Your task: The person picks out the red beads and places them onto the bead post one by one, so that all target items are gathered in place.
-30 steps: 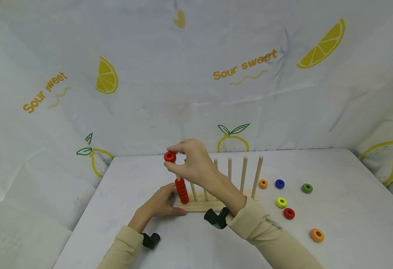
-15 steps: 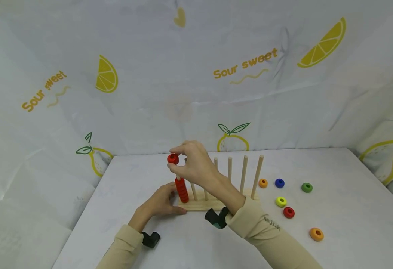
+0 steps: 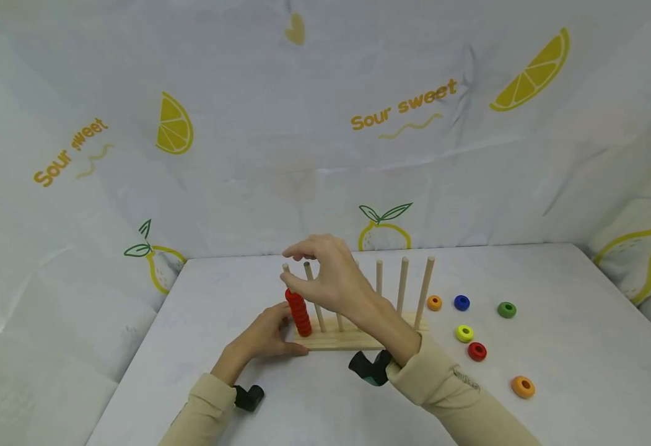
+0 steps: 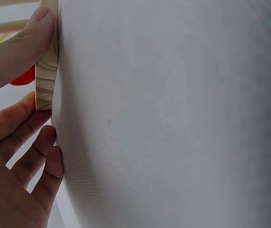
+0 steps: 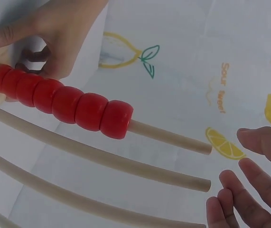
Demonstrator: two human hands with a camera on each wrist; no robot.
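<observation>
A wooden peg rack (image 3: 353, 340) stands on the white table, with several bare upright pegs. Red beads (image 3: 298, 313) are stacked on its leftmost peg; in the right wrist view the top part of that peg (image 5: 173, 137) sticks out bare above them. My left hand (image 3: 266, 334) holds the left end of the rack's base (image 4: 46, 78), thumb at the front edge and fingers round the back. Beside the top of the leftmost peg is my right hand (image 3: 331, 272), thumb and fingers apart, holding nothing. It hides parts of some middle pegs in the head view.
Loose beads lie right of the rack: orange (image 3: 434, 303), blue (image 3: 461, 303), green (image 3: 506, 310), yellow (image 3: 464, 334), red (image 3: 477, 352) and another orange bead (image 3: 523, 387) nearer the front. A fruit-printed white cloth (image 3: 280, 124) hangs behind the table.
My right hand has let go of a red bead, which has dropped down the leftmost peg onto the stack. That hand has shifted slightly right. My left hand has stayed put.
</observation>
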